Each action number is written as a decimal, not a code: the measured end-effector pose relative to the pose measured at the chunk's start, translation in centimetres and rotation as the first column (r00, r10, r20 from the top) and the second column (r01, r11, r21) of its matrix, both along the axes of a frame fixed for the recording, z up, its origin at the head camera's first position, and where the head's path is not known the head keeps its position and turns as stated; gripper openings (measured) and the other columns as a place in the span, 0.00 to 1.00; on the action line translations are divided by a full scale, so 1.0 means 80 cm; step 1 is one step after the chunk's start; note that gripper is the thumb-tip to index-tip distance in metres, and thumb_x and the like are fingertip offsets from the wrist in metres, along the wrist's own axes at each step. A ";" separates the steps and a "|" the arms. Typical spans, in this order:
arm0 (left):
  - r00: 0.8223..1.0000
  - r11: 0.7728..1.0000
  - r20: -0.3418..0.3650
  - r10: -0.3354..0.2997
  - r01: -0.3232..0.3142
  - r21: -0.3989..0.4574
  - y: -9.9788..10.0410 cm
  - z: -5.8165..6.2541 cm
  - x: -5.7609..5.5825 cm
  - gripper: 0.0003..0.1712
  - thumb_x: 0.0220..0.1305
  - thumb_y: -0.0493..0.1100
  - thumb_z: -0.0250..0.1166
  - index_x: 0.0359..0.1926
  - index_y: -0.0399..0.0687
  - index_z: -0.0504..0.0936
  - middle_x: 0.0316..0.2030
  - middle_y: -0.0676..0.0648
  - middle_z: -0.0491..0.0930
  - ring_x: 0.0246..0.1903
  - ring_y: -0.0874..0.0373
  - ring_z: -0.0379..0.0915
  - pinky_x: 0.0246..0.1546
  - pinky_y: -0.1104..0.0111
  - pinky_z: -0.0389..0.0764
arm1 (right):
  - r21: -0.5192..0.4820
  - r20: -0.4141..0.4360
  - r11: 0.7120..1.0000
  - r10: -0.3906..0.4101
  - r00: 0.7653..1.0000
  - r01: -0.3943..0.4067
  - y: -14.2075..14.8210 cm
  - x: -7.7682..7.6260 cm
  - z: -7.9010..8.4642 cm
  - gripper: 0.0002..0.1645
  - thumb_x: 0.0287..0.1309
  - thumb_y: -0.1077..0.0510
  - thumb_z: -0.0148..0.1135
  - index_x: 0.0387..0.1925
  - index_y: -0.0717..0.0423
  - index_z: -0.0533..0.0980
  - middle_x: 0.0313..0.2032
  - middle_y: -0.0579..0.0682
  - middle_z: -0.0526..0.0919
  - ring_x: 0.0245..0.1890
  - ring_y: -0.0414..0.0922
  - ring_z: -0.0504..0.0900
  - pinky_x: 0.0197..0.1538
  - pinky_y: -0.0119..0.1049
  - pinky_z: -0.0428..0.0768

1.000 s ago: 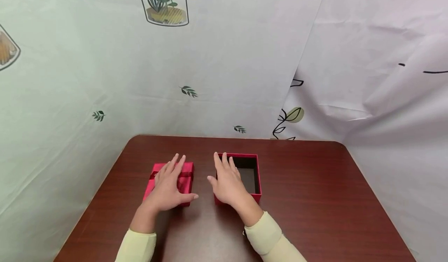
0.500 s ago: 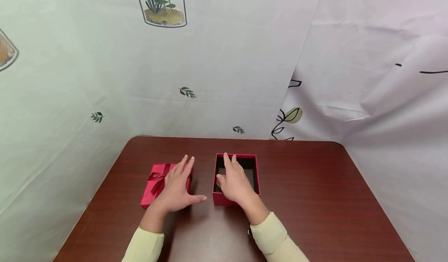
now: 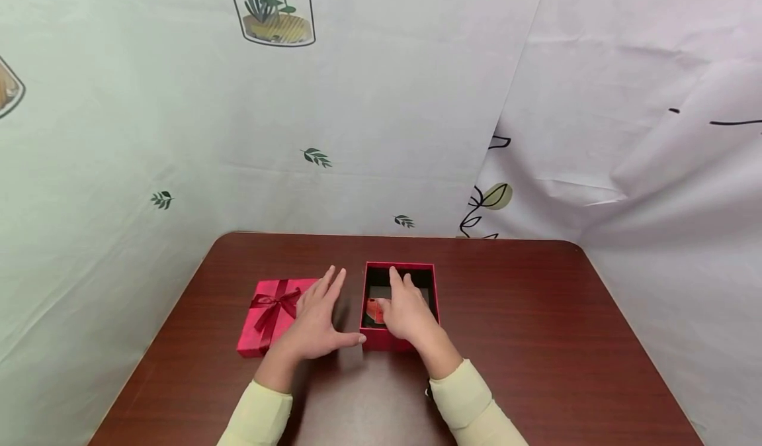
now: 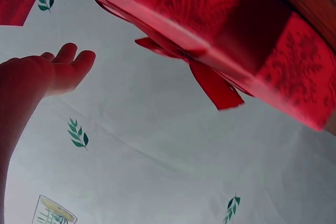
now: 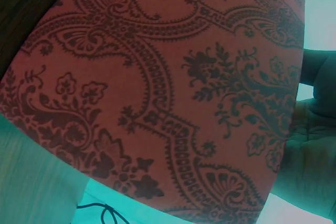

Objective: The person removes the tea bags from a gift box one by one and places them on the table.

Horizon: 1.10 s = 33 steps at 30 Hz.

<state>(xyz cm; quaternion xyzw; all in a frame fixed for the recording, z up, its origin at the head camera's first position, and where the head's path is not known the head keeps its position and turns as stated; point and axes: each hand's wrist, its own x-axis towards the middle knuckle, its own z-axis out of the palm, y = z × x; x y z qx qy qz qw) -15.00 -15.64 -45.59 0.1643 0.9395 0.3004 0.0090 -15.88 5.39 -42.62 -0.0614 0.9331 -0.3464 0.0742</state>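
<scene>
A red gift box point(image 3: 393, 340) with a dark inside stands uncovered on the table. Inside it, at the left, lies a small orange-red thing point(image 3: 374, 310) whose kind I cannot make out. My right hand point(image 3: 411, 313) is over the box, fingers extended across its opening, hiding part of the inside. Left of the box lies the red lid point(image 3: 253, 333) with a dark red ribbon bow point(image 3: 275, 306). Between lid and box is my left hand point(image 3: 318, 327), fingers spread, thumb tip by the box's near left corner. The left wrist view shows the lid's patterned side point(image 4: 184, 3) and loose fingers.
The brown wooden table point(image 3: 536, 340) has rounded far corners. Pale printed cloth point(image 3: 381, 102) hangs behind it and at its sides. The box's patterned wall point(image 5: 157, 93) fills most of the right wrist view.
Both hands have shifted right, the left one from above the lid towards the box. The bow and the orange-red thing in the box have come into sight. The view has drifted slightly.
</scene>
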 end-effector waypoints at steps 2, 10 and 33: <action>1.000 1.000 0.008 -0.002 0.002 -0.001 0.004 -0.002 -0.001 0.75 0.39 0.69 0.78 0.81 0.59 0.43 0.79 0.47 0.40 0.73 0.37 0.41 0.63 0.31 0.47 | 0.010 0.004 1.000 -0.002 1.000 0.002 0.000 -0.001 -0.001 0.43 0.68 0.53 0.62 0.77 0.59 0.54 0.71 0.70 0.57 0.69 0.67 0.61 0.62 0.64 0.65; 1.000 1.000 0.027 -0.001 0.001 0.003 0.017 -0.009 -0.004 0.74 0.40 0.69 0.77 0.81 0.58 0.44 0.78 0.46 0.42 0.73 0.39 0.42 0.64 0.32 0.47 | 0.021 0.045 1.000 -0.017 0.999 0.016 0.001 -0.003 -0.006 0.40 0.69 0.56 0.61 0.75 0.61 0.56 0.69 0.70 0.62 0.67 0.66 0.63 0.62 0.63 0.65; 0.999 0.999 0.034 -0.037 0.037 0.012 0.037 -0.017 -0.009 0.72 0.41 0.68 0.78 0.80 0.56 0.47 0.78 0.46 0.46 0.73 0.43 0.44 0.65 0.35 0.49 | 0.061 0.147 0.998 -0.008 0.989 -0.001 0.005 -0.012 -0.015 0.37 0.66 0.59 0.61 0.71 0.66 0.60 0.56 0.63 0.77 0.45 0.53 0.77 0.52 0.55 0.78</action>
